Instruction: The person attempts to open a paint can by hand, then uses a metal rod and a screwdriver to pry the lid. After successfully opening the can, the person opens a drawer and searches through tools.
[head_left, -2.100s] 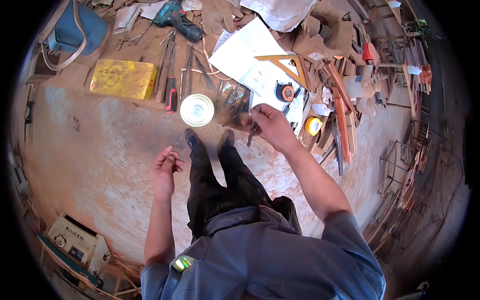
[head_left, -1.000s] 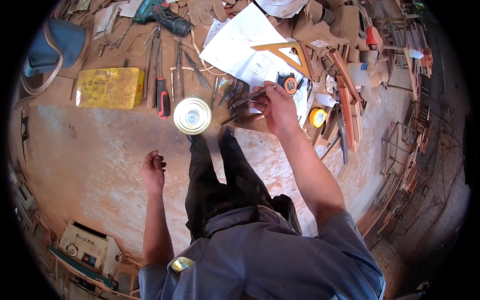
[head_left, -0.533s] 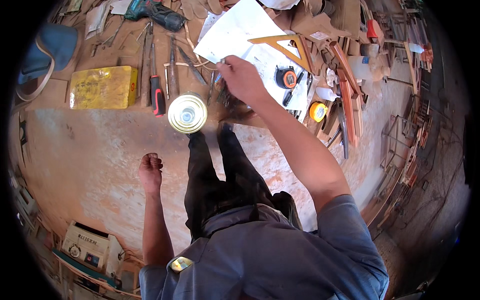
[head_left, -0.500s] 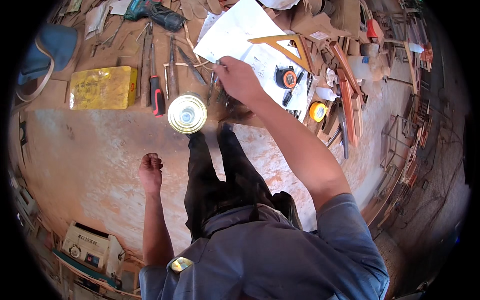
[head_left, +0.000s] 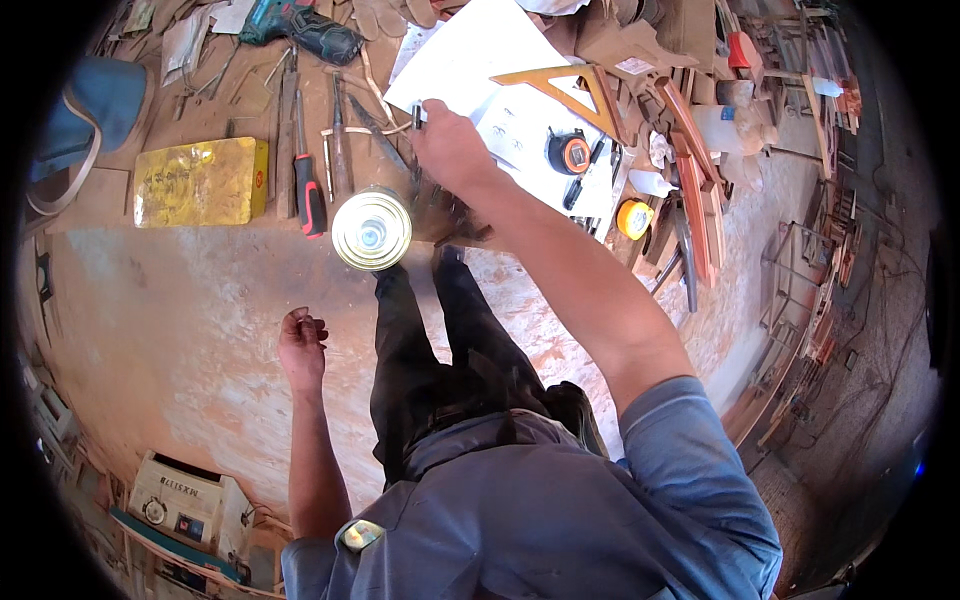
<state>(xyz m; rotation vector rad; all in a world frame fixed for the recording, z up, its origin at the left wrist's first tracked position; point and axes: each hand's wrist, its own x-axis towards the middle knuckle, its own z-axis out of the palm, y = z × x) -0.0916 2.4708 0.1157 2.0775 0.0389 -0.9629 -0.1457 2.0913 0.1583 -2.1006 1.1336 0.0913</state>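
Note:
Over the workbench, my right hand [head_left: 450,147] is closed, pinching a small dark metal piece [head_left: 417,116] at its fingertips; its exact kind is too small to tell. White paper sheets [head_left: 478,50] lie just beyond that hand. Nearer me, a round shiny tin can [head_left: 372,230] stands at the bench's front edge, left of my right forearm. My left hand [head_left: 302,342] hangs low in front of the bench, its fingers curled together, and whatever they may hold is hidden. A red and black screwdriver [head_left: 309,190] lies left of the can.
A yellow box [head_left: 200,183] and a blue face shield [head_left: 100,105] lie at left, a power drill [head_left: 305,32] farther back. At right are a wooden set square [head_left: 580,98], an orange-black tape measure [head_left: 571,153], a yellow tape measure [head_left: 634,219] and wood strips [head_left: 690,190].
My right hand has moved a little to the left and away from me, with the small metal piece in its fingers. My left hand stays nearly where it was.

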